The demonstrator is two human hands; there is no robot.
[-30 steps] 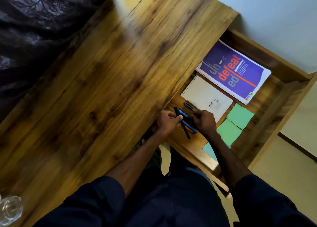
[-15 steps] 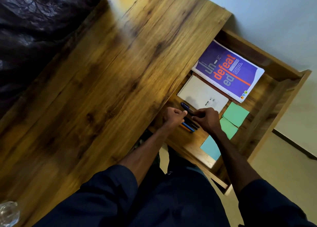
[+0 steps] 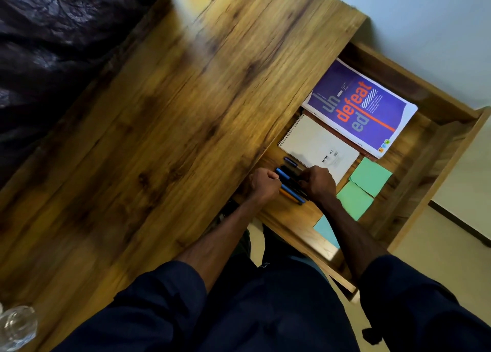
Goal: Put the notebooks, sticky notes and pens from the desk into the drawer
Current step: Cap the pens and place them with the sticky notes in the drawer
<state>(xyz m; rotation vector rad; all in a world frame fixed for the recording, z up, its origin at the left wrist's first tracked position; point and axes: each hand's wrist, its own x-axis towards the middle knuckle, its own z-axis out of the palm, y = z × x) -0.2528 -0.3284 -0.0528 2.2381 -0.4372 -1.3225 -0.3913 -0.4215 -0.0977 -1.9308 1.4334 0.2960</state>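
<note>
While drawer (image 3: 438,149) stands open, head view: left hand (image 3: 264,184), right hand (image 3: 318,183), fingers curled, pinch pens (image 3: 291,186) on drawer floor. Green sticky notes (image 3: 369,176) at pens' 3 o'clock. Spiral notebook (image 3: 316,141) at 1 o'clock, purple notebook (image 3: 366,107) past it.

the pens (image 3: 291,185) are partly hidden under the curled fingers of the left hand (image 3: 263,183) and the right hand (image 3: 317,183), so their number is not clear. the right forearm (image 3: 345,226) covers part of the blue sticky note (image 3: 324,229). the print on the white notebook (image 3: 313,141) is too small to read. the picture edge cuts off the glass thing (image 3: 17,327).
</note>
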